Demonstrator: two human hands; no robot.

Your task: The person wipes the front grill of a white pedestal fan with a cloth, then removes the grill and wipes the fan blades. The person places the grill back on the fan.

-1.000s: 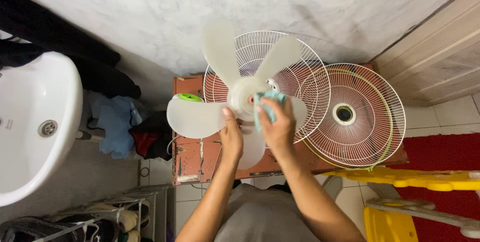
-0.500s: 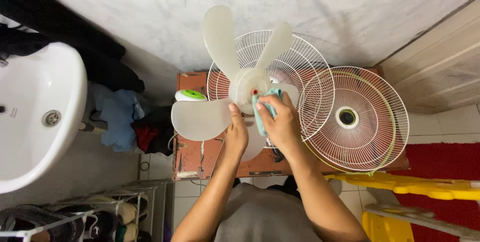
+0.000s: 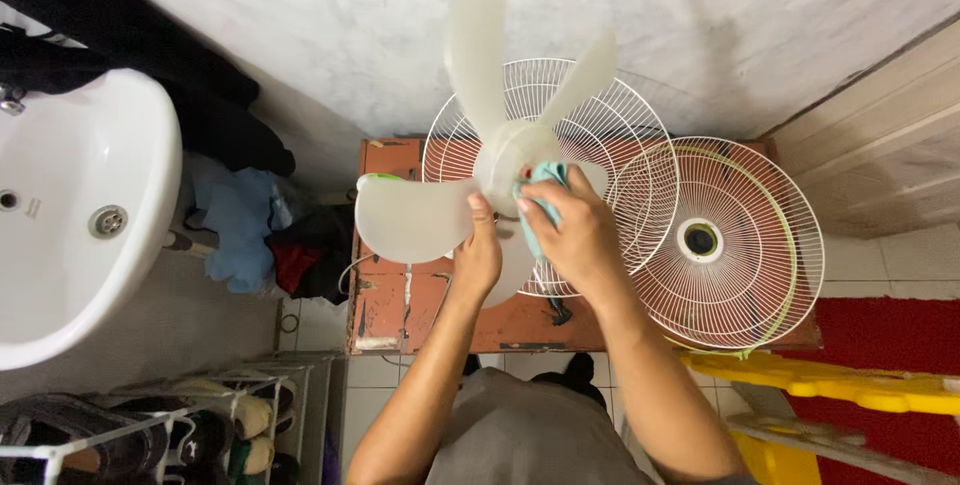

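- Holding a white fan blade (image 3: 470,180) up off the table, the left hand (image 3: 478,257) grips it at the root of the wide lower-left vane, thumb laid on top.
- The right hand (image 3: 577,237), just beside the left, pinches a folded teal cloth (image 3: 541,197) and presses it against the blade's hub.
- Behind both hands, a white wire grille (image 3: 570,145) lies on a worn red table (image 3: 390,295).
- To the right of the right hand, a second wire grille (image 3: 725,245) with a green rim overlaps the first.
- Far left of the left hand, a white sink (image 3: 90,215) sits above a shoe rack (image 3: 150,435).
- Between sink and table, blue and dark clothes (image 3: 250,230) lie heaped.
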